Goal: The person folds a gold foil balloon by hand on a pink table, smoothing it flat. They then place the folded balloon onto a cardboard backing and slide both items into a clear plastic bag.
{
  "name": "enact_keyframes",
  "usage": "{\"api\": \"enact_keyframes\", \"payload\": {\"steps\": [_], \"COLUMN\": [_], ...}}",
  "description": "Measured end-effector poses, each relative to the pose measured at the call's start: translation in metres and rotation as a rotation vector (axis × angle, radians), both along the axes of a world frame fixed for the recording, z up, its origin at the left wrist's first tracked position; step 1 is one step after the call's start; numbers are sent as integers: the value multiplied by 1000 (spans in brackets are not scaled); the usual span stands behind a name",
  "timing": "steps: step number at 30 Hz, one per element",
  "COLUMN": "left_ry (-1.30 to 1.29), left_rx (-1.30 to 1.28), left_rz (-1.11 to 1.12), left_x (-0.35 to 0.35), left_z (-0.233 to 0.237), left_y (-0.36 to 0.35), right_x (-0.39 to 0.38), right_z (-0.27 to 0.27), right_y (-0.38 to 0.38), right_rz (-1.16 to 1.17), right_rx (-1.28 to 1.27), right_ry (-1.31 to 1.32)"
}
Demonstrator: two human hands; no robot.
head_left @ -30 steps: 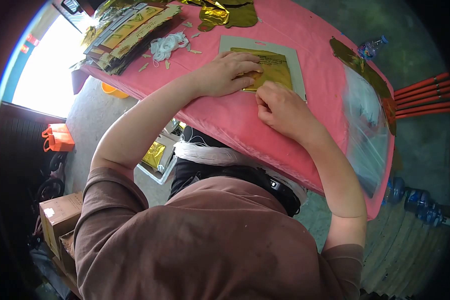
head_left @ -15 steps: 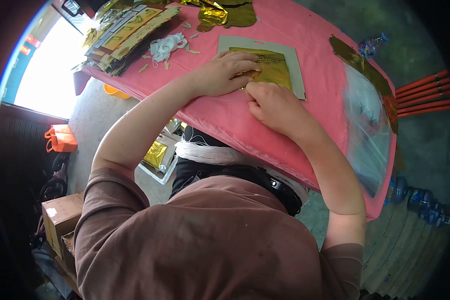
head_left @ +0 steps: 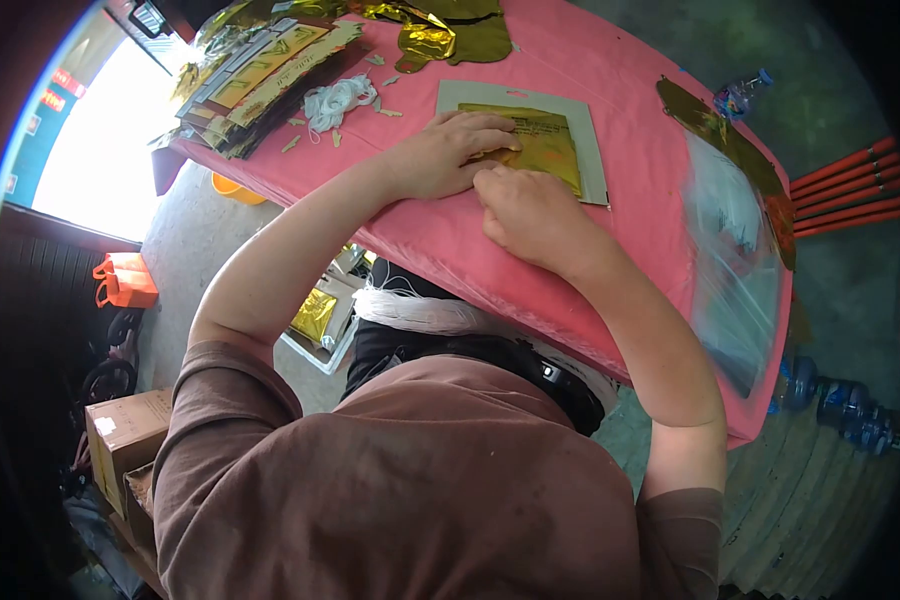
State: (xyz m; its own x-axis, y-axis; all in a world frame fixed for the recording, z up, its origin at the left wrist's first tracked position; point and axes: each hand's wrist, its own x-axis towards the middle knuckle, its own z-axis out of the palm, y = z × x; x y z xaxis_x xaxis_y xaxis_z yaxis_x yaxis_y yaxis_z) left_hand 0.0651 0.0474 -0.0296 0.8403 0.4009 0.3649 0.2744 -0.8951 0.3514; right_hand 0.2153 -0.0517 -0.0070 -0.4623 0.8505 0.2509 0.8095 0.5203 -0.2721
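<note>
A folded gold foil piece [head_left: 552, 145] with dark print lies on a pale card [head_left: 592, 150] that has a hanging slot at its top. My left hand [head_left: 448, 152] rests palm down over the left part of both, fingers stretched across the foil. Close by its thumb, at the foil's lower edge, my right hand [head_left: 535, 212] is closed with the fingers curled in. Whatever is between those fingertips is hidden.
The pink-covered table [head_left: 640, 230] bears a stack of printed cards [head_left: 270, 85], a bundle of white string [head_left: 338, 102], crumpled gold foil [head_left: 428, 42] and clear plastic bags [head_left: 735, 260]. A white skein [head_left: 425, 310] hangs at my lap, above a bin [head_left: 335, 352].
My right hand has shifted a little left along the foil's lower edge, closer to the left thumb. My left hand stays on the foil with only a slight shift.
</note>
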Motion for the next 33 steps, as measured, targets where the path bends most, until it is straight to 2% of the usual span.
{"api": "enact_keyframes", "payload": {"steps": [4, 7, 9, 11, 13, 15, 17, 18, 20, 21, 23, 24, 26, 30, 32, 33], "left_ry": [25, 46, 42, 44, 39, 40, 42, 42, 7, 8, -101, -97, -35, 132, 144, 146], "left_rx": [-18, -26, -39, -41, -35, -23, -25, -21, -55, -51, -50, -49, -27, -20, 4, 0], "left_rz": [14, 12, 1, -4, -6, -14, -28, -40, -54, -62, -63, -67, -103, -80, -70, -72], "left_x": [1, 0, 1, 0, 0, 0, 0, 0, -1, -1, -4, -6, -13, -27, -34, -37], "left_z": [2, 5, 5, 2, 2, 2, 4, 4, 5, 7, 11, 15, 29, 41, 43, 43], "left_y": [-3, -4, -3, -1, -1, -1, 0, 0, 2, 1, -4, -9, -22, -56, -68, -73], "right_x": [8, 22, 39, 67, 96, 117, 142, 149, 162, 159, 146, 143, 137, 130, 120, 113], "right_z": [7, 13, 32, 53, 79, 100, 119, 120, 120, 116, 102, 97, 86, 61, 51, 49], "right_y": [-1, -16, -39, -59, -81, -96, -117, -126, -140, -142, -142, -142, -142, -137, -131, -129], "right_rz": [82, 141, 122, 52, -147, -169, -10, -18, 85, 81, -211, -214, -175, -379, -440, -442], "right_rx": [-37, -68, -371, -522, -270, 47, 1, 11, -301, -293, -405, -402, -569, -638, -383, -387], "right_ry": [-3, 125, 297, 587, 706, 927, 1262, 1262, 1192, 1193, 695, 700, 608, 593, 423, 424]}}
